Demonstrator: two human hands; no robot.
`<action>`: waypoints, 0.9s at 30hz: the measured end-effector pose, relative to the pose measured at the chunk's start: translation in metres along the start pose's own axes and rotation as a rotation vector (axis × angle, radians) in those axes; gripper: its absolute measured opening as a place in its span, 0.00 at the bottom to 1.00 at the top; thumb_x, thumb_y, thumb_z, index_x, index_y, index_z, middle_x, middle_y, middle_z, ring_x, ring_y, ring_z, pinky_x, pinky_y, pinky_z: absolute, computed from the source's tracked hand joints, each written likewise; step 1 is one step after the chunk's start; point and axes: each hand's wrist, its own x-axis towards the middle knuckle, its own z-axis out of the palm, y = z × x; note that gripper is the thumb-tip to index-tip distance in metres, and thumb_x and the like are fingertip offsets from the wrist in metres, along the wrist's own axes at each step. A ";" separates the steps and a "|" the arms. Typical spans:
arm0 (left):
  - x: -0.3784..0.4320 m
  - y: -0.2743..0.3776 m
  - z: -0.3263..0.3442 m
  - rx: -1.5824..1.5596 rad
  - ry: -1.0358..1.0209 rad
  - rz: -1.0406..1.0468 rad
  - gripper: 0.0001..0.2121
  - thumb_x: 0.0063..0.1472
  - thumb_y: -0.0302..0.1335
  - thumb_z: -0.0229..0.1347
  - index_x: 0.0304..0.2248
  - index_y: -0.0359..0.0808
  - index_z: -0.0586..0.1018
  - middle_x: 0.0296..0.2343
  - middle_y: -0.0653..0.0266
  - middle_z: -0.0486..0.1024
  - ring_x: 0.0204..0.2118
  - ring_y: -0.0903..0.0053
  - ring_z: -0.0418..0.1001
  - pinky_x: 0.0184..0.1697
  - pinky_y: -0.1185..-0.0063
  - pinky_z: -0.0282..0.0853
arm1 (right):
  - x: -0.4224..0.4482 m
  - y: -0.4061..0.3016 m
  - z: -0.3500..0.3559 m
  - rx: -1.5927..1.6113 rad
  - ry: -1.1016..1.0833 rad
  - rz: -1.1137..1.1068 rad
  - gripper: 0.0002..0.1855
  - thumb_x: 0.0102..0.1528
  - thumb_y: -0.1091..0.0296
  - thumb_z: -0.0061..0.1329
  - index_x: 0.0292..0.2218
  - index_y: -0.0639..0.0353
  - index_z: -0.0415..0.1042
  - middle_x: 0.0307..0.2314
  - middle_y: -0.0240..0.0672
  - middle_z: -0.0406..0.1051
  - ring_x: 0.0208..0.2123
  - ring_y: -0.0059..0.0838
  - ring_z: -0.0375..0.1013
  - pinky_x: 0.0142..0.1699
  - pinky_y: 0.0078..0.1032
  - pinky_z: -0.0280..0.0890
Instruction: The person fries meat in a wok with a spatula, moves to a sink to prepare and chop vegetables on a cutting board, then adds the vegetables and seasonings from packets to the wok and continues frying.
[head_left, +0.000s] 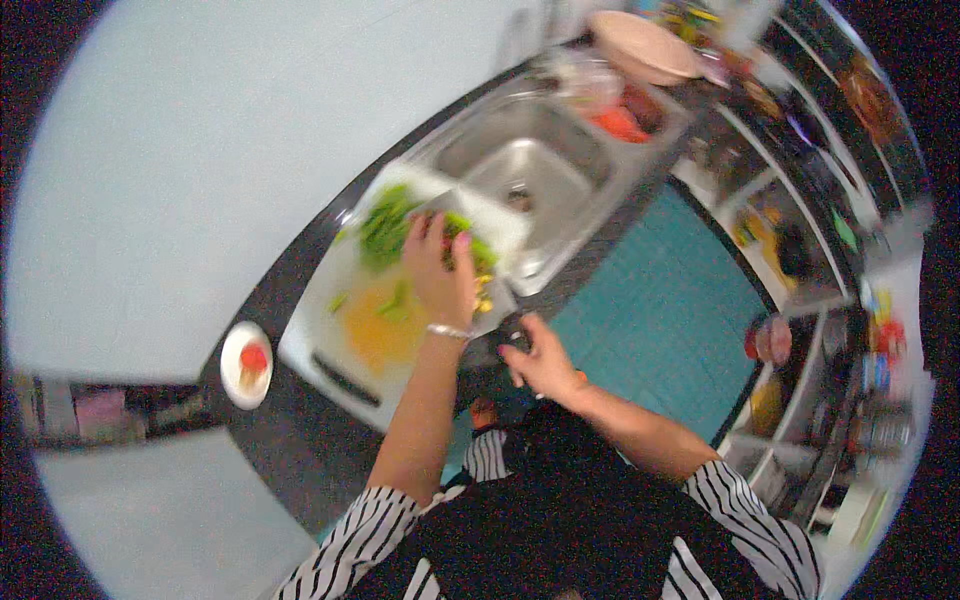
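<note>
My left hand (441, 274), with a bracelet at the wrist, presses down on chopped green leaves (386, 225) on a white cutting board (315, 322). Its fingers are spread over the greens. A black handle (514, 330) sits in my right hand (551, 360), at the board's near right edge. From it a broad grey knife blade (501, 300) seems to run up beside the greens, largely hidden by them and blurred. Small yellow pieces (484, 294) lie near the blade. An orange-yellow patch (379, 322) and a few green scraps (394, 300) show on the board.
A steel sink (544, 176) adjoins the board, which overlaps its rim. Red items (621, 124) and a pinkish bowl (645, 46) are beyond it. A white dish (246, 367) with something red stands left on the dark counter (300, 442). Loaded shelves (795, 300) line the right.
</note>
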 end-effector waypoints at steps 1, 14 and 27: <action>0.001 0.012 0.008 0.004 -0.037 0.030 0.18 0.51 0.33 0.50 0.40 0.33 0.69 0.45 0.48 0.60 0.48 0.57 0.56 0.50 0.67 0.50 | -0.006 0.009 -0.009 0.054 0.046 -0.066 0.12 0.47 0.78 0.44 0.33 0.64 0.56 0.15 0.32 0.60 0.11 0.18 0.61 0.14 0.17 0.54; 0.034 0.256 0.263 -0.209 -0.330 0.141 0.18 0.55 0.35 0.46 0.43 0.33 0.67 0.44 0.47 0.60 0.47 0.57 0.56 0.50 0.68 0.50 | -0.021 0.000 -0.313 0.102 0.361 -0.145 0.12 0.48 0.74 0.45 0.31 0.64 0.55 0.13 0.33 0.61 0.11 0.21 0.62 0.15 0.21 0.55; 0.112 0.470 0.607 -0.376 -0.415 0.308 0.18 0.54 0.37 0.47 0.40 0.33 0.70 0.42 0.46 0.63 0.46 0.57 0.58 0.49 0.68 0.51 | 0.059 -0.021 -0.660 0.187 0.620 -0.106 0.11 0.44 0.75 0.45 0.30 0.63 0.57 0.13 0.34 0.63 0.11 0.25 0.63 0.17 0.24 0.58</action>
